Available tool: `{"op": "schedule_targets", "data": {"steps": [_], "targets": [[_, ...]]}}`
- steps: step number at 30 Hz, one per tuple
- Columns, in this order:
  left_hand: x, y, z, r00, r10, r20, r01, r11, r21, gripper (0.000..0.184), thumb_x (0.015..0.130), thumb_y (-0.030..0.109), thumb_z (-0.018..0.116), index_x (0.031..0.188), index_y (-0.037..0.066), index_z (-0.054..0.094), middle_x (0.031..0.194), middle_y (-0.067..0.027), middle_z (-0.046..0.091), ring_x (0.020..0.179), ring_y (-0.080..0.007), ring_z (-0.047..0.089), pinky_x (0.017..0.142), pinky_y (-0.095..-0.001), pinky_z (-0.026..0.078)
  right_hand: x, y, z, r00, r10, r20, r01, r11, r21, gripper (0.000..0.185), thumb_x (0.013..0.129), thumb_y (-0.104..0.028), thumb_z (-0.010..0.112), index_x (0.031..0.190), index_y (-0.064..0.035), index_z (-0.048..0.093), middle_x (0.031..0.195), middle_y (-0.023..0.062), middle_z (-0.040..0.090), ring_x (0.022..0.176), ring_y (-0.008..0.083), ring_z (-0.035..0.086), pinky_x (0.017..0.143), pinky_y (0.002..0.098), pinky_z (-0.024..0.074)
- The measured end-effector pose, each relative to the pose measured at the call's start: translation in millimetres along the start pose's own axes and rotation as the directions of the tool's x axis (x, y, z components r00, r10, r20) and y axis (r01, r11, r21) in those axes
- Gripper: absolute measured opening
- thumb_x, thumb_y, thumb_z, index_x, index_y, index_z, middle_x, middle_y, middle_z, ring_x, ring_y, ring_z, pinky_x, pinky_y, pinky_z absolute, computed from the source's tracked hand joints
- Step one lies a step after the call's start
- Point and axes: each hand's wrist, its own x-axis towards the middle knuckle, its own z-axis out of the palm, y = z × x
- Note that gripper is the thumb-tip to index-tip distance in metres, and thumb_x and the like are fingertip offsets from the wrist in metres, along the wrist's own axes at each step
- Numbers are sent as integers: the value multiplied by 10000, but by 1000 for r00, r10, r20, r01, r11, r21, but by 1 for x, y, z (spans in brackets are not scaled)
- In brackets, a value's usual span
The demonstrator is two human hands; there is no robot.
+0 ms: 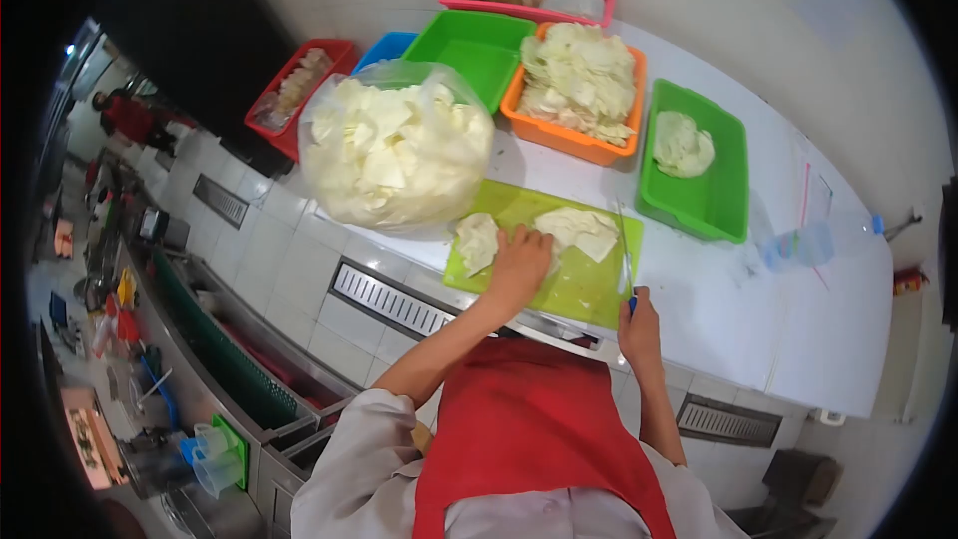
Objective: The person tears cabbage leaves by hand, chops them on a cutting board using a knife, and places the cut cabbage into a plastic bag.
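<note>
My right hand (640,324) is wrapped round the blue handle of a knife (625,250), its blade pointing away from me along the right side of the yellow-green cutting board (604,299). My left hand (521,265) lies on the board with its fingers apart, between two lots of pale cabbage leaves. A smaller cabbage piece (477,242) touches or nearly touches its fingers on the left. The larger cabbage leaves (579,231) lie just right of its fingertips, between hand and blade.
Behind the board stand a clear bag of cut cabbage (394,155), an orange basin heaped with cabbage leaves (569,140) and a green basin (489,35). A second green basin (733,185) at right holds a cabbage piece (684,147). A plastic bottle (808,245) lies farther right.
</note>
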Motion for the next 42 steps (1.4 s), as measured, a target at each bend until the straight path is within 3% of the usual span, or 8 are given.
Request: {"op": "schedule_targets", "data": {"steps": [11, 16, 19, 23, 28, 32, 36, 42], "targets": [[-7, -4, -32, 979, -65, 192, 122, 944, -307, 339, 876, 33, 765, 1191, 53, 643, 1115, -175, 676, 1147, -396, 640, 948, -519, 460, 8, -1, 5, 997, -79, -26, 78, 995, -62, 281, 1036, -99, 596, 1272, 10, 488, 981, 348, 686, 971, 561, 668, 814, 588, 513], [-5, -45, -203, 879, -438, -190, 115, 582, -805, 250, 961, 124, 758, 1203, 93, 703, 1050, -69, 737, 870, -193, 674, 802, -345, 530, 7, -2, 4, 998, -60, -16, 59, 998, -38, 301, 1036, -110, 602, 1285, 9, 483, 1011, 351, 689, 991, 564, 665, 832, 588, 513], [22, -147, -240, 626, -454, -634, 119, 859, -498, 249, 938, 60, 741, 1172, 6, 674, 1036, -170, 756, 983, -309, 735, 882, -371, 557, 8, -1, 4, 999, -53, 5, 53, 998, -46, 295, 1041, -108, 595, 1285, 12, 481, 1008, 356, 688, 986, 565, 665, 827, 586, 516], [58, -220, -228, 748, -513, -421, 240, 800, -550, 369, 905, 85, 784, 1251, 20, 671, 1146, -182, 739, 1056, -363, 705, 925, -428, 541, 6, -3, 1, 998, -8, 54, 9, 1000, -23, 283, 1044, -106, 586, 1271, 18, 470, 1093, 360, 663, 1038, 575, 637, 861, 618, 497], [35, -137, -210, 608, -55, -792, 260, 956, 133, 492, 883, 68, 784, 1357, 73, 648, 1340, -198, 634, 1195, -420, 607, 1027, -490, 501, 8, -12, -4, 997, 43, 69, -40, 999, -36, 254, 1054, -102, 570, 1257, 17, 476, 1075, 366, 669, 1006, 582, 638, 822, 621, 486], [-11, -91, -112, 967, 218, -134, -247, 930, -271, 436, 837, -105, 597, 1194, 111, 723, 1236, -123, 705, 1216, -342, 650, 1033, -424, 550, 5, -18, -2, 997, 69, 32, -70, 997, 16, 240, 1065, -105, 559, 1257, 21, 490, 1015, 369, 672, 972, 582, 641, 796, 616, 478], [-16, -98, -35, 950, 233, -207, -253, 964, -76, 404, 791, -130, 618, 1099, 98, 747, 1193, -97, 700, 1194, -342, 655, 1010, -428, 555, 3, -11, -2, 1000, -16, -14, 17, 999, 31, 247, 1084, -155, 548, 1269, 4, 508, 891, 333, 667, 878, 550, 669, 736, 577, 488], [24, -94, -65, 968, 2, -251, -202, 598, -775, 244, 787, -163, 696, 925, 38, 720, 1102, -127, 600, 1129, -313, 653, 1008, -393, 530, 3, -9, -3, 1000, -8, 13, 6, 992, 128, 234, 1079, -149, 560, 1241, 12, 511, 858, 326, 647, 848, 561, 645, 720, 579, 481]]}}
